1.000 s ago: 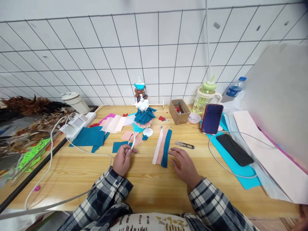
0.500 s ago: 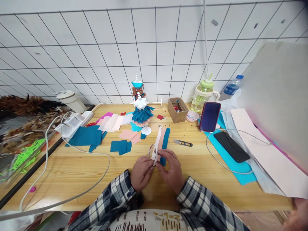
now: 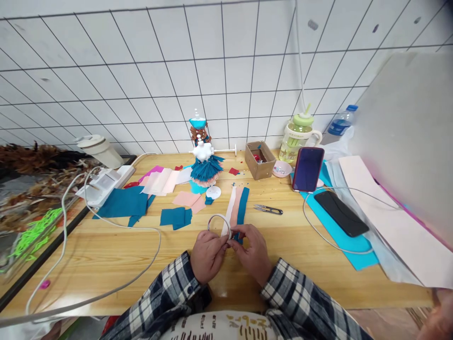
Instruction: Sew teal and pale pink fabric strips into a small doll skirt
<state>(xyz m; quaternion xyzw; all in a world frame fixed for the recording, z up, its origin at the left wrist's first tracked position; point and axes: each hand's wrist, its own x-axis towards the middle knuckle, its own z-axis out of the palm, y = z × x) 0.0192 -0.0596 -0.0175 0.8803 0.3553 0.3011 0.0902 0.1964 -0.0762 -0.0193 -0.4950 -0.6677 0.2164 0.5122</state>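
Near the table's front edge, my left hand (image 3: 208, 255) and my right hand (image 3: 253, 251) pinch the lower part of a thin white ring (image 3: 220, 215) between them. The ring tilts up over the near end of three paper strips: a pale one, a pink one (image 3: 236, 208) and a teal one (image 3: 243, 203). Small thread scissors (image 3: 268, 209) lie closed to their right. Behind the strips stands a small figure with a teal ruffled skirt (image 3: 207, 169) and a white round base (image 3: 213, 192).
Teal paper pieces (image 3: 122, 205) lie at the left beside a power strip (image 3: 106, 185) and a looping white cable. A cardboard box (image 3: 260, 163), a drink jug (image 3: 297, 137), a standing phone (image 3: 307, 169) and a flat black phone (image 3: 340, 213) are behind and to the right.
The ring has turned from nearly edge-on to show its round opening, leaning left. Both hands keep hold of it. The whole view has shifted slightly.
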